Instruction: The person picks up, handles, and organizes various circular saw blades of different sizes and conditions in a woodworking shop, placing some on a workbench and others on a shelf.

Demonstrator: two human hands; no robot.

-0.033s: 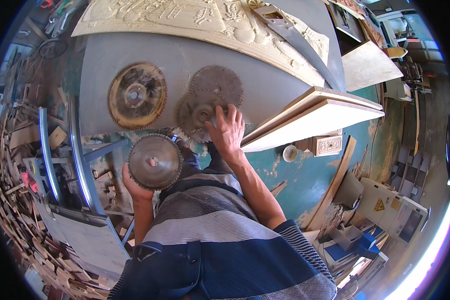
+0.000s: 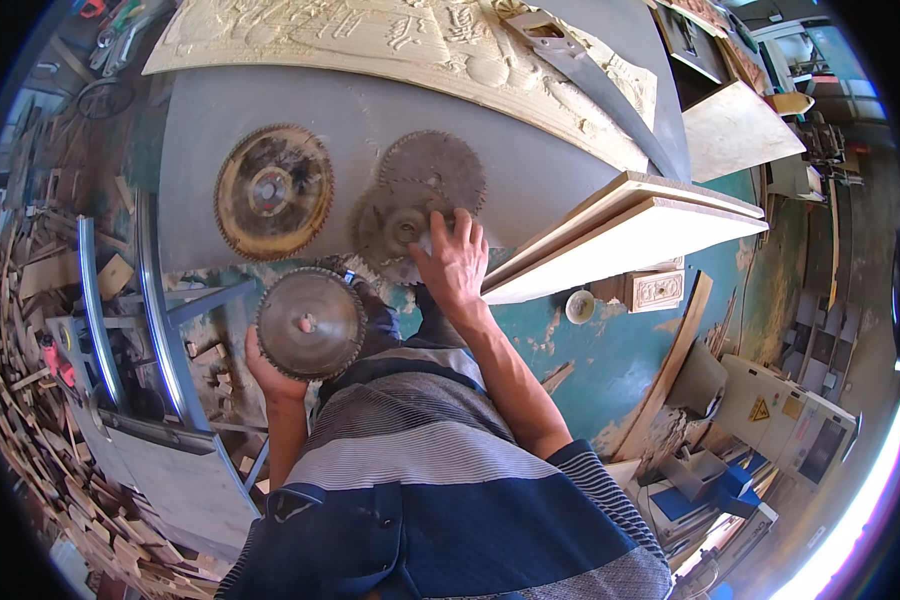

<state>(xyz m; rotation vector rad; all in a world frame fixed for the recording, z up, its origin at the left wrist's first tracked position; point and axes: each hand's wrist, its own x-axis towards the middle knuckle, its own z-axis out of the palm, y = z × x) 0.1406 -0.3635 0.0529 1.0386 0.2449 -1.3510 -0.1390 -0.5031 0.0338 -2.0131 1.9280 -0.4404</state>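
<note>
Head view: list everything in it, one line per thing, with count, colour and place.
Saw blades: four, rusty brown to grey; three flat on the grey table, two of them overlapping, one held below the table edge.
Table: one, grey, centre top.
Carved panel: one, pale wood, far side of table.
Boards: a stack, pale wood, right of the blades.
Wood scraps: many, brown, left floor.
Machine: one, cream, lower right.
Left hand: holds the grey blade.
Right hand: on the overlapping blades.

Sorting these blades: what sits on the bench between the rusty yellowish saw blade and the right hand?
In the head view, a grey saw blade lies between the yellowish blade and the right hand, which touches it.
</note>
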